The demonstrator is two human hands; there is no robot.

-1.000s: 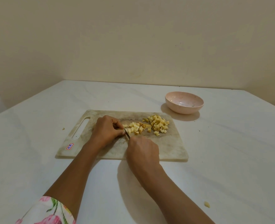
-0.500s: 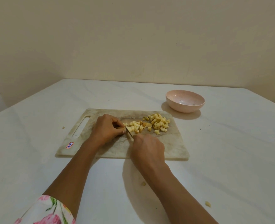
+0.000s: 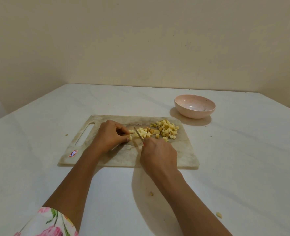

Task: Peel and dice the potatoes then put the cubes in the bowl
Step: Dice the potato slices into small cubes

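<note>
A marbled cutting board (image 3: 183, 155) lies on the white table. On its far right part sits a heap of yellow potato cubes (image 3: 167, 129). My left hand (image 3: 110, 135) pinches the remaining potato strips (image 3: 131, 134) at mid-board with curled fingers. My right hand (image 3: 157, 155) grips a small knife (image 3: 138, 134), whose blade stands in the potato just right of my left fingertips; the handle is mostly hidden in the fist. A pink bowl (image 3: 194, 106) stands beyond the board's right corner, with no cubes in it.
Small potato scraps lie on the table: a first scrap (image 3: 151, 193) near my right forearm, a second scrap (image 3: 219, 214) at the lower right, a third scrap (image 3: 66, 134) left of the board. The table meets a plain wall at the back.
The knife has risen and shifted slightly away from me along the potato strips. My left fingers have slid a little left. A scrap has come into view on the table near my right forearm.
</note>
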